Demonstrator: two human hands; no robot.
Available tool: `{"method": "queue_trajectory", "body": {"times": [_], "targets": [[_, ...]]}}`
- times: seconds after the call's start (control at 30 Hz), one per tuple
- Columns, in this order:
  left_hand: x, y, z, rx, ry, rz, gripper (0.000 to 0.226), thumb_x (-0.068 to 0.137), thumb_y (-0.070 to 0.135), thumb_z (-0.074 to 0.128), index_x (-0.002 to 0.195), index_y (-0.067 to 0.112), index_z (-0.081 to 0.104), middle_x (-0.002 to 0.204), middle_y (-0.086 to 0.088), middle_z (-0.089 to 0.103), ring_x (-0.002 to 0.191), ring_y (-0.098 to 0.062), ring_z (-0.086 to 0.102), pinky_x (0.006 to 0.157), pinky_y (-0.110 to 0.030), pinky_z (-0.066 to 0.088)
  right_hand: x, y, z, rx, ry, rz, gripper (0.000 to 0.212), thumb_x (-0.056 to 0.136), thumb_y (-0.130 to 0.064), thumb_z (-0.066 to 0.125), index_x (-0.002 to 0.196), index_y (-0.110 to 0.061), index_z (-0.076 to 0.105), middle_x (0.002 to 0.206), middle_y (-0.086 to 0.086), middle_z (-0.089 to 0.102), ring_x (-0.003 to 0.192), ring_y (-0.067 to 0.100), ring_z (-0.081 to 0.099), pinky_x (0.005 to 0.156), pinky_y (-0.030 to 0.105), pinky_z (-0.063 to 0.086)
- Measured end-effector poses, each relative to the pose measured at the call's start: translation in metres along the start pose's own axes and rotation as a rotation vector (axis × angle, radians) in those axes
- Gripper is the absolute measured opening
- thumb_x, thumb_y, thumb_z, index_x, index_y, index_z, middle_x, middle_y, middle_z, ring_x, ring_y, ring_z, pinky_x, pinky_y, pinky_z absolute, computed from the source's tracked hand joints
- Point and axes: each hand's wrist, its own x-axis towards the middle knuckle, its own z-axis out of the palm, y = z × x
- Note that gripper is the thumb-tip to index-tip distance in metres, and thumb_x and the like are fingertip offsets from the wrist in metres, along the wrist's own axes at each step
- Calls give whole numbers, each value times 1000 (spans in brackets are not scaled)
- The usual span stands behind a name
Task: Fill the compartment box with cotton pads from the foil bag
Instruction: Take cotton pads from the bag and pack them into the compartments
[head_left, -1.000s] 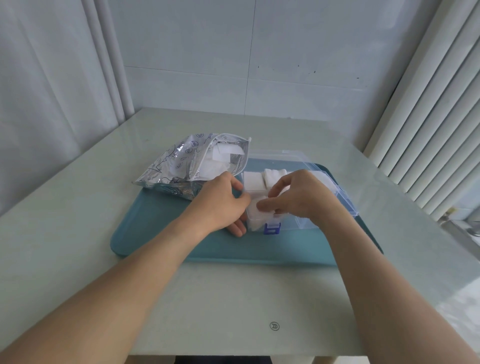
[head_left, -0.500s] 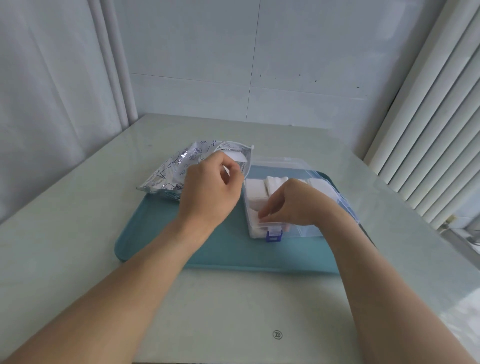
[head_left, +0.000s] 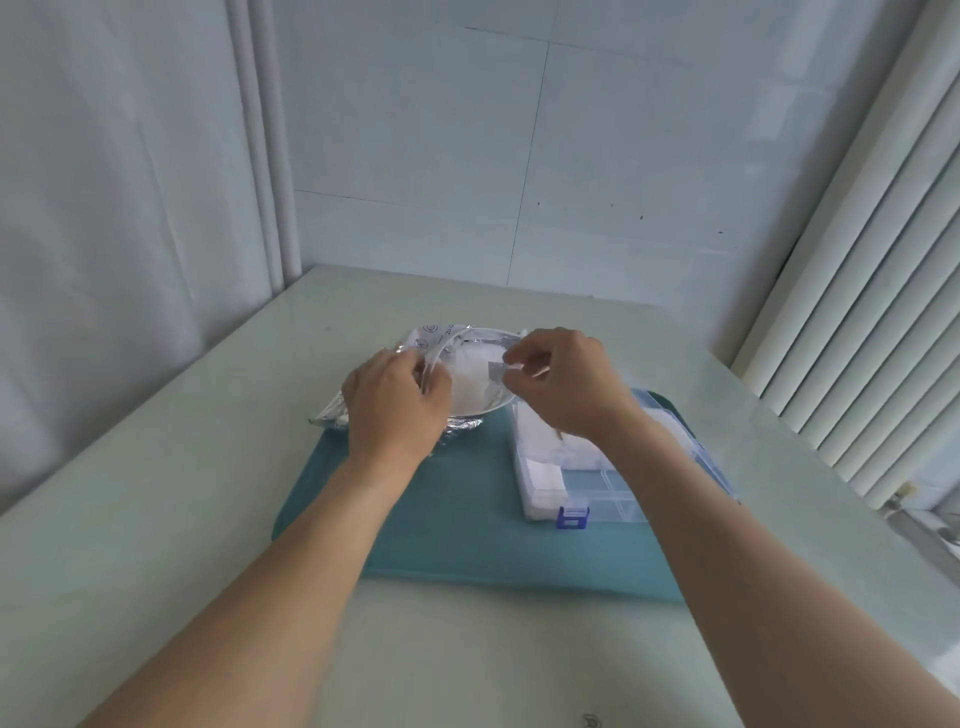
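A teal tray (head_left: 457, 530) sits on a pale surface (head_left: 156, 519) in a corner of tiled wall, with slatted blinds (head_left: 857, 338) to the right. On the tray's right side a clear compartment box (head_left: 597, 499) holds white cotton pads (head_left: 543, 475) in its left compartments. At the tray's far-left corner, the foil bag (head_left: 457, 384) gapes, pads visible inside. The left hand (head_left: 395, 400) grips the bag's left rim; the right hand (head_left: 561, 379) pinches its right rim.
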Motion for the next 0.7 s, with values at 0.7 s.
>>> {"method": "queue_trajectory", "body": {"times": [0.7], "targets": [[3, -1, 2, -214, -46, -235, 36, 101, 25, 41, 69, 10, 47, 83, -23, 66, 87, -41, 58, 83, -48, 47, 38, -23, 42, -100, -47, 25, 9, 75, -20, 82, 84, -20, 81, 83, 7, 74, 81, 25, 62, 73, 29, 51]]}}
